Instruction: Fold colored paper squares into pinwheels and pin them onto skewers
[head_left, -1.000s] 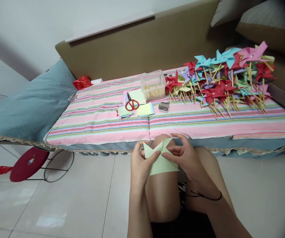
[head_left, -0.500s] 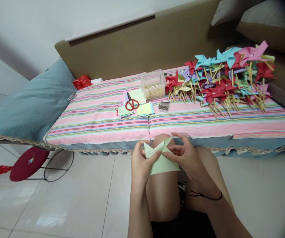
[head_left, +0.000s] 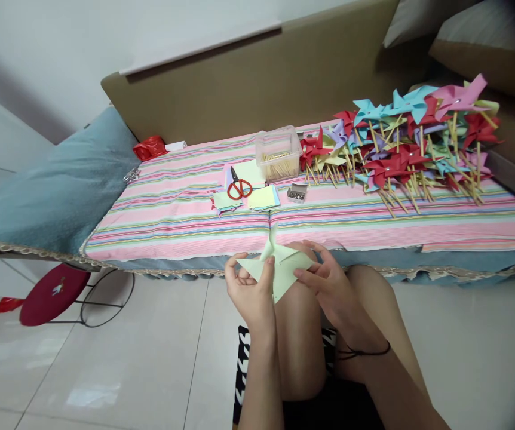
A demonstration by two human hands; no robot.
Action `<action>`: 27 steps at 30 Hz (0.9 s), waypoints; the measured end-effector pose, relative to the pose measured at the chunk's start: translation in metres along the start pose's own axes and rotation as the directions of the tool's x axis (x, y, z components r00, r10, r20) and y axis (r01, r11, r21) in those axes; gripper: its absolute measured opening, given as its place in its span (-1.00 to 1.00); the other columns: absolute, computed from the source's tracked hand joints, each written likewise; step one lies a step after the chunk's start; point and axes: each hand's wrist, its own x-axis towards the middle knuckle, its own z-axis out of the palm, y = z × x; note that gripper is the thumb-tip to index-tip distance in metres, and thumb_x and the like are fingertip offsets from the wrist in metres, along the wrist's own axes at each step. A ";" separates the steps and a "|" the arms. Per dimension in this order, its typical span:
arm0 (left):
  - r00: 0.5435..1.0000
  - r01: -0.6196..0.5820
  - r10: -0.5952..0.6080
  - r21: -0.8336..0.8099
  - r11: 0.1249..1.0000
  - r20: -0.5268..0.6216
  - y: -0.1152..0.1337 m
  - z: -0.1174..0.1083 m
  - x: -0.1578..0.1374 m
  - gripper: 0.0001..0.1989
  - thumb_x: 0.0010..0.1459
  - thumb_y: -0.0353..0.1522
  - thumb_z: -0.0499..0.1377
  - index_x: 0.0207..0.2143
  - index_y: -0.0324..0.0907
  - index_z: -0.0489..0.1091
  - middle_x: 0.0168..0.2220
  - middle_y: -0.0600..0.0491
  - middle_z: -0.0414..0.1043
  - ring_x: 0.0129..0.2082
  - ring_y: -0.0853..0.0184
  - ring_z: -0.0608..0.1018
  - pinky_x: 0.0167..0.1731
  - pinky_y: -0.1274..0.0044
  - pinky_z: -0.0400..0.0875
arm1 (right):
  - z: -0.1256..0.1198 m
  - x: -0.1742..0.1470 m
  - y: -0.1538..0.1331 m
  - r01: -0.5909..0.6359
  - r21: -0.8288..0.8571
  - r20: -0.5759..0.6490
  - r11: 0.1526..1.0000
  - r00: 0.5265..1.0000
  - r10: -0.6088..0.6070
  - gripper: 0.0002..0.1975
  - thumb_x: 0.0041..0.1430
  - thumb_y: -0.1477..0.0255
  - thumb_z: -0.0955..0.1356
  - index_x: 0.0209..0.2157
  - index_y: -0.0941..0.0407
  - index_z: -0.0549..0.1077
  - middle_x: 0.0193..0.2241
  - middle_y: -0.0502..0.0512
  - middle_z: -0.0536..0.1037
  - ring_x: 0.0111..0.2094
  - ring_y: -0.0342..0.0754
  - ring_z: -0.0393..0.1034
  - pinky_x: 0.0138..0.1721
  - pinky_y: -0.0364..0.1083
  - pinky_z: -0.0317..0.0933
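Reading the clock from the light green paper [head_left: 284, 275], we find a dark red stool [head_left: 54, 294] on the floor at nine o'clock and a red plastic bag [head_left: 150, 148] at ten, on the striped cloth [head_left: 163, 206]. At eleven, scissors [head_left: 238, 181] with red handles lie over the stacked paper sheets [head_left: 263, 197], their blades pointing away from us at about half past eleven.

Our left hand [head_left: 251, 292] comes in from eight o'clock and is clamped on the paper: its thumb presses a flap near the middle, with the fingers bent behind the left corner. The paper sits between our two hands, above the knee [head_left: 302, 346] (whether it touches the knee, we cannot tell). Its tips spread toward nine, twelve, three and six, so it shows no clear long axis; the twelve o'clock tip curls up. Of the two hands, we judge the left nearer the paper's centre.

Well beyond, at twelve, a clear box [head_left: 287, 146] holds wooden sticks [head_left: 278, 167]; a small box of metal pins [head_left: 297, 193] lies nearer, between twelve and one.

Our right hand [head_left: 327, 280] reaches in from just past three and pinches the right corner, apart from the left hand. Farther out, at two, finished pinwheels [head_left: 385, 172] are heaped on the cloth.
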 end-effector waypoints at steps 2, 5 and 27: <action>1.000 -0.002 0.002 -0.006 1.000 -0.024 -0.002 0.002 -0.003 -0.57 -0.13 -0.41 0.37 -0.25 -0.08 0.21 -0.44 0.12 0.53 -0.49 0.43 0.54 -0.43 0.60 0.41 | 0.008 0.000 0.005 0.031 0.053 -0.046 0.998 0.999 -0.029 -0.32 -0.22 0.35 0.53 -0.02 0.02 0.26 -0.28 -0.01 0.55 -0.27 -0.07 0.47 -0.22 -0.09 0.34; 0.998 -0.024 0.025 0.016 1.000 -0.062 -0.005 0.006 -0.007 -0.58 -0.12 -0.40 0.36 -0.25 -0.09 0.23 -0.45 0.11 0.52 -0.50 0.42 0.53 -0.45 0.61 0.40 | 0.021 -0.001 0.010 0.097 0.109 -0.188 0.989 0.979 -0.076 -0.35 -0.24 0.37 0.53 -0.06 0.02 0.30 -0.30 -0.03 0.53 -0.29 -0.08 0.46 -0.26 -0.10 0.35; 0.837 0.269 -0.350 0.239 0.933 0.422 0.003 -0.017 0.013 -0.43 -0.14 -0.41 0.36 -0.14 -0.12 0.10 -0.53 0.14 0.50 -0.60 0.46 0.45 -0.52 0.62 0.32 | -0.020 0.012 -0.002 -0.071 -0.131 -0.068 0.989 0.996 0.063 -0.13 -0.37 0.44 0.57 0.02 0.03 0.18 -0.50 -0.06 0.54 -0.49 -0.03 0.44 -0.44 -0.07 0.28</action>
